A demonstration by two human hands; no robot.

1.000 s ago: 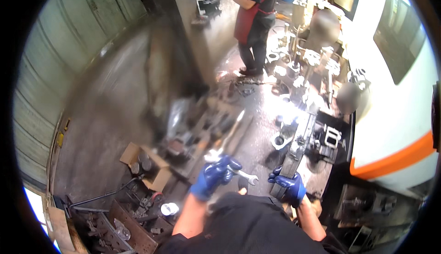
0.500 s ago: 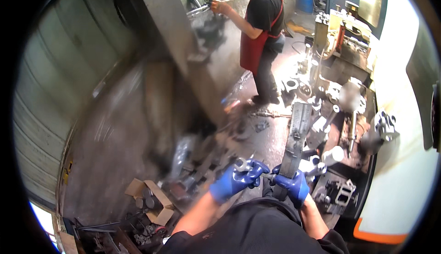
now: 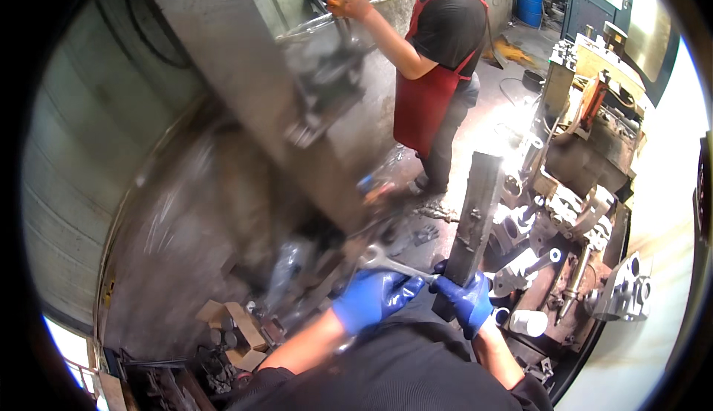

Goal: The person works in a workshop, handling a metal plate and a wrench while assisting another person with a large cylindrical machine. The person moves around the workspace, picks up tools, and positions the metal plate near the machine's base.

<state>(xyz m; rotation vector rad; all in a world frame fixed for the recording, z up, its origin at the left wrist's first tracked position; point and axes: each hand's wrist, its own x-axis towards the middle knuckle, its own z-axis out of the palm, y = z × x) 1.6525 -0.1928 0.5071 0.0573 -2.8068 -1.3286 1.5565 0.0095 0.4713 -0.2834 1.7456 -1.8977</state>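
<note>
My left hand (image 3: pixel 379 293), in a blue coated glove, is closed around an open-ended wrench (image 3: pixel 405 267). The wrench's jaw sticks out at the upper left, past the glove, and its shank runs right toward the other hand. My right hand (image 3: pixel 464 301), gloved the same way, grips the lower part of a long dark metal bar (image 3: pixel 475 218) with a rectangular outline. The bar stands up and away from me, leaning slightly right, with small raised bits midway along its face. Whether the wrench's far end touches the bar is hidden by the right glove.
On the right, a bench bears several silvery castings (image 3: pixel 624 292), a white cylinder (image 3: pixel 529 322) and a shaft (image 3: pixel 575 285). A cardboard box (image 3: pixel 245 325) with metal parts sits at lower left. Ahead stands a person in a red apron (image 3: pixel 431 76), beside a grey slanted column (image 3: pixel 245 76).
The wrench now shows much more of its length, reaching from the left glove toward the bar. The view has shifted, and the person in the apron appears nearer.
</note>
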